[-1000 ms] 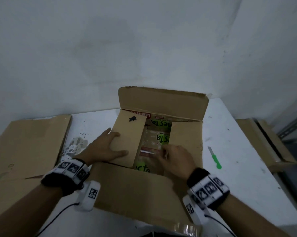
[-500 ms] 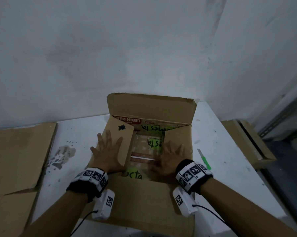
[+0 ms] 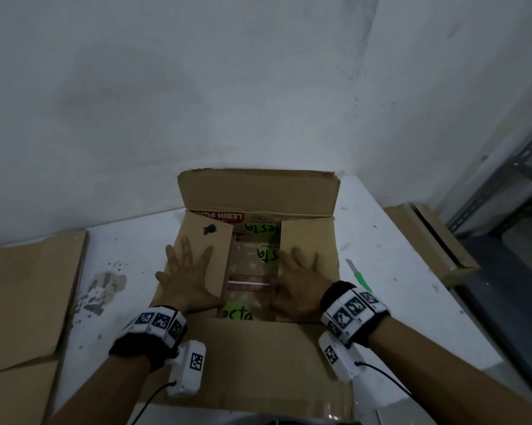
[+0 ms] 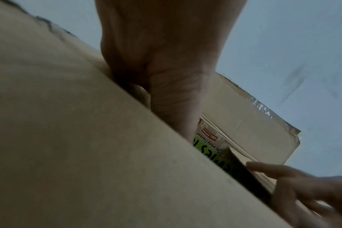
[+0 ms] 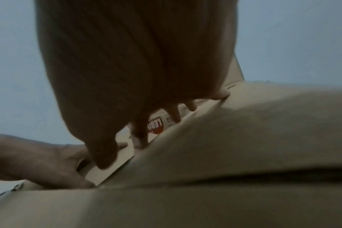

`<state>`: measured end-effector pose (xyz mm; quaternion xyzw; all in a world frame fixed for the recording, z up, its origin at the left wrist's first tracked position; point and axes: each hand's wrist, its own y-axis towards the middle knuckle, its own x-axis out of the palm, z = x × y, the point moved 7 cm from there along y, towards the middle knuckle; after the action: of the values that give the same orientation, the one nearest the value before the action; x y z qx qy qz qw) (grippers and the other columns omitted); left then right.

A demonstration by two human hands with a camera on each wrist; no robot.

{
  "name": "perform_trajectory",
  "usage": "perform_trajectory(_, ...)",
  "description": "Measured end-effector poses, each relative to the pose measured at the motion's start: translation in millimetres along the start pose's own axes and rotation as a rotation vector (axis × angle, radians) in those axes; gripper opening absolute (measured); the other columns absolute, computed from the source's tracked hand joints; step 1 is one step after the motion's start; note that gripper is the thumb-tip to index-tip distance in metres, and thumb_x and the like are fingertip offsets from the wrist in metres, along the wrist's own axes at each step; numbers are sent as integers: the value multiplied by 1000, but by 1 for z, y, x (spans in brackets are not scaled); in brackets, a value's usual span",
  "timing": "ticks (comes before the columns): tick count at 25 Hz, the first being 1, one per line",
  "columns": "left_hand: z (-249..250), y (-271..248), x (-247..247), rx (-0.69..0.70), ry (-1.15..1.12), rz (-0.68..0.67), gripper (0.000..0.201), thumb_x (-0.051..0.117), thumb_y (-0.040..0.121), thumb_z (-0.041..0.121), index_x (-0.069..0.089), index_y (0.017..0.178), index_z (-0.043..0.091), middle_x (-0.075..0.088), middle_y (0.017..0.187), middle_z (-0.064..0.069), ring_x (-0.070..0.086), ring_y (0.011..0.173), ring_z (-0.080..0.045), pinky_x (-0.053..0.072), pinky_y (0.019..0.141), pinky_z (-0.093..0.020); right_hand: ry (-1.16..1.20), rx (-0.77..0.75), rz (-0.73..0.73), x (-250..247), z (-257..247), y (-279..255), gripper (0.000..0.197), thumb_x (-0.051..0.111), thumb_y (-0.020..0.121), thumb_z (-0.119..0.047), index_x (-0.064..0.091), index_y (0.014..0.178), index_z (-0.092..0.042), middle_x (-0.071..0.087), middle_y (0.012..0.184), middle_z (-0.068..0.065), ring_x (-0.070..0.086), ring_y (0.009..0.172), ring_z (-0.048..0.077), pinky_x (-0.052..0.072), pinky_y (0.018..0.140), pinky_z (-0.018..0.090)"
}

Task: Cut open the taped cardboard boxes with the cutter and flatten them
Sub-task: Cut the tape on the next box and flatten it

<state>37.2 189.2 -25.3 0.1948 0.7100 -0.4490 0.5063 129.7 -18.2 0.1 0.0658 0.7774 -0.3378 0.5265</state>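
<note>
An open cardboard box (image 3: 258, 363) sits on a white worktop (image 3: 390, 271), pushed toward its far edge against a pale wall (image 3: 197, 87). The box's far flap (image 3: 258, 191) stands upright and its near flap (image 3: 258, 357) folds out toward the person. The left hand (image 3: 188, 280) lies flat, fingers spread and straight, pressing on the left inner flap (image 3: 206, 240), which carries a small black mark. The right hand (image 3: 298, 286) lies flat the same way, fingers extended, on the right inner flap (image 3: 310, 237).

Between the two flaps, printed packets (image 3: 252, 265) show inside the box. Their writing reads upside down from the head view: white "LEBIH" on red, and green lettering ending in "esta". The left wrist view shows "+20% EXTRA" and "Jasmine Flavour" on a packet (image 4: 207, 141).

A cutter (image 3: 358, 274) with a green handle lies on the worktop just right of the box, near the right edge, untouched. Flattened cardboard (image 3: 28, 302) covers the worktop's left end. Another cardboard piece (image 3: 427, 237) rests beyond the right edge, beside a metal shelf frame (image 3: 504, 167).
</note>
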Motion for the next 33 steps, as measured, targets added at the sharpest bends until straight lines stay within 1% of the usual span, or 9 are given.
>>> perform_trajectory(3,-1,-2,-3,12,-26,-20,125,61,69,82,-20,154,40,-37,157,-12,-25,145,-45,24,110,-65,365,-61,318,-35,4,-31,17,62,81,-55,54,80,-39,10,166,2,2,152,29,13,117,64)
perform_trajectory(6,-1,-4,-4,12,-39,-27,126,63,67,81,-18,154,40,-37,157,-11,-25,145,-45,24,109,-65,657,-28,590,-65,28,-73,21,75,78,-25,54,75,-29,36,153,2,23,147,15,34,108,39)
perform_trajectory(9,1,-4,-5,21,-56,-25,125,63,68,81,-18,154,40,-36,157,-11,-24,145,-44,24,110,-65,778,58,773,-78,68,-107,24,66,80,0,58,76,-22,62,118,-6,53,124,15,49,94,35)
perform_trajectory(12,0,-5,-6,36,-123,-34,125,65,68,80,-18,154,43,-37,158,-7,-26,146,-42,21,111,-66,867,221,748,-68,119,-123,33,60,80,3,61,92,-28,64,104,-14,65,90,24,58,78,51)
perform_trajectory(17,-2,-4,-6,49,-183,-19,126,67,66,80,-17,153,46,-37,158,-4,-27,146,-38,18,113,-65,468,579,416,-6,181,-101,50,64,86,-24,51,135,-21,52,138,8,53,121,32,47,98,44)
perform_trajectory(22,-4,-4,-5,51,-207,-10,126,69,65,79,-16,153,48,-37,158,-3,-27,147,-37,16,115,-64,491,510,285,34,164,-71,47,56,97,-23,48,142,-15,55,137,16,54,122,34,45,97,38)
perform_trajectory(25,-7,-4,-3,60,-260,-16,126,71,65,78,-15,152,49,-38,158,-1,-28,147,-35,11,115,-65,469,539,445,11,156,-70,32,54,97,-19,61,126,-8,64,121,19,61,108,35,47,86,34)
perform_trajectory(30,-7,-6,-11,102,-404,-45,125,76,64,72,-11,152,52,-34,160,3,-27,148,-33,6,117,-65,344,326,659,-41,102,-74,39,62,94,-27,61,133,-20,54,138,16,46,130,33,41,106,49)
perform_trajectory(33,-23,-19,-35,197,-741,-33,105,75,75,55,5,153,53,-7,167,3,2,153,-29,27,117,-49,358,156,593,-47,64,-57,33,64,90,-29,67,123,-25,60,131,10,53,123,30,47,101,48)
